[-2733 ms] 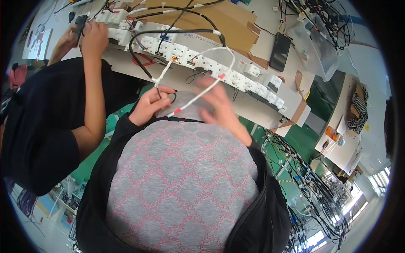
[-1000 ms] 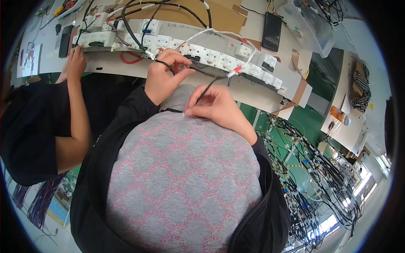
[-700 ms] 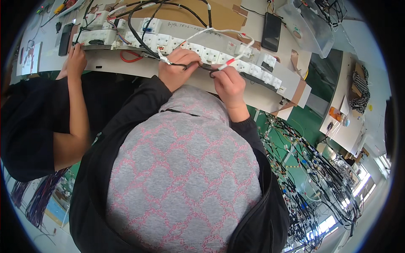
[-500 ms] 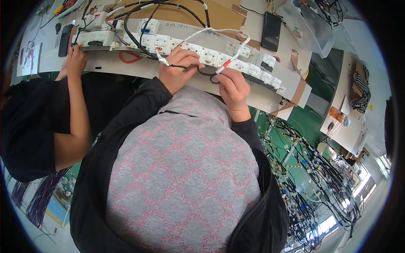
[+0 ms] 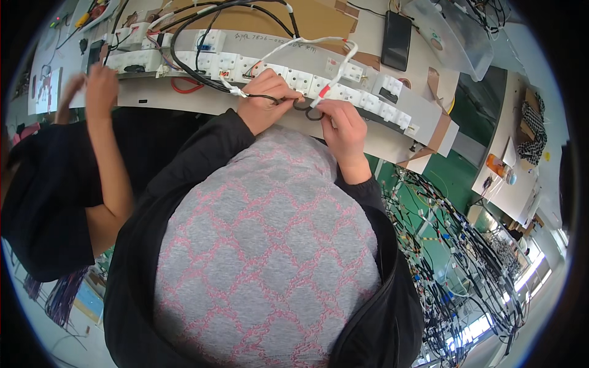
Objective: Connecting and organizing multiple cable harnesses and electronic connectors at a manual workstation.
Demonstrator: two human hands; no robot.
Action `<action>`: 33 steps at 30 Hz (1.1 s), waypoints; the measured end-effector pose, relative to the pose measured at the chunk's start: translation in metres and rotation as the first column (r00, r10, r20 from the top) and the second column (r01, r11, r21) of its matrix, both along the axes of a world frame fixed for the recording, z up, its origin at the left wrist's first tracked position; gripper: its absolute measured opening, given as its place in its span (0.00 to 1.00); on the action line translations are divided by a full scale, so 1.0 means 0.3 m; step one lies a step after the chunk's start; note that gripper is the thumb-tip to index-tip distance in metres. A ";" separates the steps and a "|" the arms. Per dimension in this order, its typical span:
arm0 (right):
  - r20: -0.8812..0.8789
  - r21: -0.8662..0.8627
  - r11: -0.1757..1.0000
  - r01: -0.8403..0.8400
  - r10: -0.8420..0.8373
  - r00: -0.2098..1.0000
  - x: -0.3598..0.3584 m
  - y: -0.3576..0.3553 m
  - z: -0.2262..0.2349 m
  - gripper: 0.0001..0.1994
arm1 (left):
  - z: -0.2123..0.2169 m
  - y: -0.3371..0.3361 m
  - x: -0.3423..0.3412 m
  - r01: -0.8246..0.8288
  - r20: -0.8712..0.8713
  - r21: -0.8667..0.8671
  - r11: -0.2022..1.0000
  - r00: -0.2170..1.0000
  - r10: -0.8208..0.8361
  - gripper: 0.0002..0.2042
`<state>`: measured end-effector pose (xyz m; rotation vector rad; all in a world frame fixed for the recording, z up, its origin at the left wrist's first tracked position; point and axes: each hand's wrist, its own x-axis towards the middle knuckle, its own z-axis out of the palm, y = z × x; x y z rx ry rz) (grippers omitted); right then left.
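L hand [image 5: 264, 105]: upper middle of frame; grip pinched on the thin black bendy wire [image 5: 308, 115], thumb & finger tips close together.
R hand [image 5: 345, 126]: upper middle, just right of L hand; grip pinched on same wire, where it loops nr end of the long white wrapped cable [image 5: 341, 67].
Thin wire: upper middle; runs from white wrap [image 5: 238, 91] over L hand, then across small gap to R hand, w/ little loop there.
White cable: bends up & over, upper middle; red band [image 5: 324, 92] nr its low end, just above R hand.
Sockets: long row of white plastic sockets [image 5: 299, 80] on tabletop [image 5: 165, 102], behind hands, slanting down to right.
Big cable: thick black round cable [image 5: 173, 49], upper left, curves down twd L hand.
Other stuff: flat black phone [image 5: 397, 40], upper right; clear plastic box [image 5: 451, 40] right of it; brown cardboard sheet [image 5: 328, 21], top middle.
Co-worker: blurry hand [image 5: 101, 86], upper left; can't tell what it holds.
Wire heap: big messy pile of black wires [image 5: 454, 264], lower right.
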<state>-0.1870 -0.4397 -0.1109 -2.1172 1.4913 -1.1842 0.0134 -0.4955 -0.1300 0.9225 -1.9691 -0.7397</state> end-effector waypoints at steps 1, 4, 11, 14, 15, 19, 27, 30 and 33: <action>-0.018 0.038 0.999 -0.007 0.008 1.000 -0.004 -0.007 0.010 0.13 | 0.006 -0.001 0.002 0.000 0.022 0.045 0.999 1.000 -0.001 0.09; -0.087 0.103 0.995 -0.020 0.029 0.996 -0.007 -0.029 0.049 0.12 | 0.036 -0.009 0.008 -0.007 0.077 0.110 0.994 0.997 -0.001 0.07; -0.164 0.251 0.966 -0.052 0.096 0.982 -0.008 -0.070 0.087 0.16 | 0.059 -0.029 0.022 -0.030 0.195 0.136 0.990 0.981 0.003 0.05; -0.129 0.236 0.968 -0.087 0.120 0.984 -0.026 -0.099 0.086 0.17 | 0.086 -0.020 0.018 -0.102 0.290 0.233 0.967 0.957 0.031 0.05; -0.120 0.244 0.966 -0.089 0.121 0.985 -0.033 -0.103 0.084 0.17 | 0.100 -0.026 0.009 -0.131 0.332 0.275 0.953 0.943 0.033 0.05; -0.084 0.285 0.948 -0.140 0.170 0.982 -0.063 -0.132 0.072 0.17 | 0.135 -0.025 -0.027 -0.203 0.445 0.269 0.941 0.893 0.066 0.08; 0.080 0.270 0.930 -0.250 0.237 0.968 -0.110 -0.207 0.032 0.17 | 0.169 -0.093 -0.064 -0.313 0.547 0.270 0.911 0.828 0.122 0.15; 0.040 0.279 0.914 -0.295 0.295 0.955 -0.115 -0.216 0.022 0.15 | 0.155 -0.104 -0.051 -0.166 0.543 0.298 0.940 0.839 -0.024 0.14; 0.070 0.313 0.895 -0.318 0.312 0.948 -0.114 -0.225 0.023 0.15 | 0.166 -0.094 -0.052 -0.200 0.545 0.335 0.921 0.838 -0.016 0.11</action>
